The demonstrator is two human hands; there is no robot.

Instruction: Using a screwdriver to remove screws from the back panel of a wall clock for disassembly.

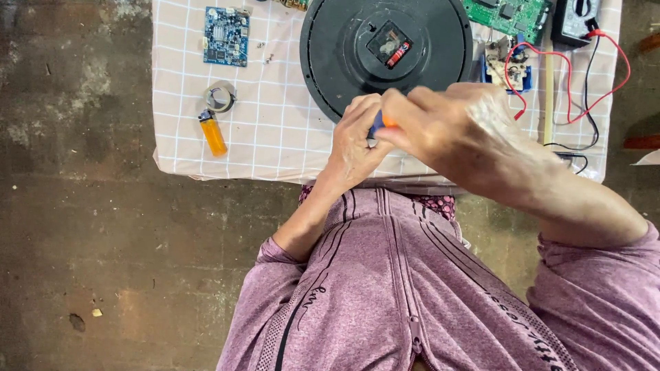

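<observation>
My left hand and my right hand meet just in front of a round black clock back that lies face down on a checked cloth. Between the fingers of both hands sits a small tool with an orange and blue handle; most of it is hidden by my fingers. The clock's centre holds a movement with a red battery.
A blue circuit board, a tape roll and an orange lighter lie on the left. A green circuit board, a multimeter with red leads and a small part lie on the right. Concrete floor surrounds the cloth.
</observation>
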